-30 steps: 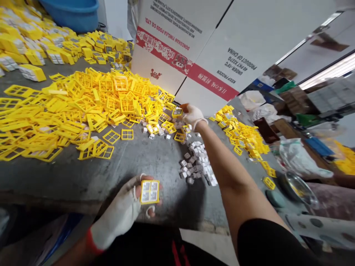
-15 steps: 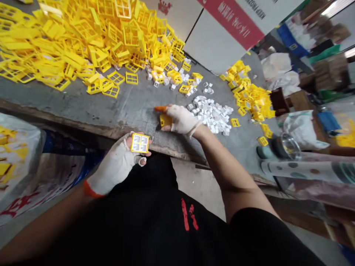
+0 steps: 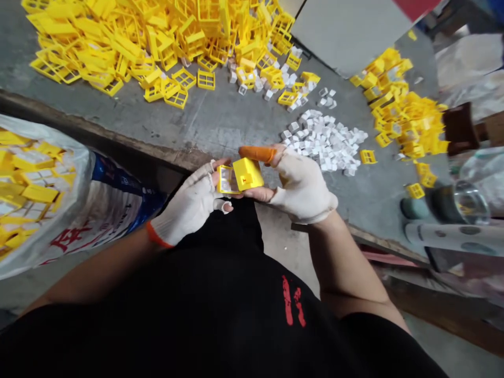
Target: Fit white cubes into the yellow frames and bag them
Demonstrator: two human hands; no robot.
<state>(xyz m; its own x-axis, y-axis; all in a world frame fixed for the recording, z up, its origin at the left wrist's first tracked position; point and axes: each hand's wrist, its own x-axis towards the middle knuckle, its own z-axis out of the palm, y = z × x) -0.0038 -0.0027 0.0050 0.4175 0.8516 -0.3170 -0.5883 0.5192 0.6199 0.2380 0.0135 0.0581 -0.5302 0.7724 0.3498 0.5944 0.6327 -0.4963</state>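
My left hand (image 3: pixel 192 197), in a white fingerless glove with an orange cuff, holds a yellow frame (image 3: pixel 226 180) with small white pieces set in its openings. My right hand (image 3: pixel 301 181), gloved likewise with an orange cover on one finger, grips a yellow plastic box-shaped cover (image 3: pixel 247 174) between thumb and fingers. The cover is tilted and overlaps the right part of the frame; whether the two touch is hard to tell. Both are held in front of the table's near edge. Past my right hand lies a heap of small white cubes (image 3: pixel 323 140).
A large heap of yellow frames and covers (image 3: pixel 157 42) covers the table's (image 3: pixel 220 118) far left. More yellow parts (image 3: pixel 409 118) lie at the right, near a metal bowl (image 3: pixel 471 202). A white box (image 3: pixel 350 34) stands behind. An open sack (image 3: pixel 79 173) of yellow parts is at my left.
My right hand has come back from over the table with the yellow cover to the frame in my left hand. The left hand rose slightly rightward; the view has shifted too.
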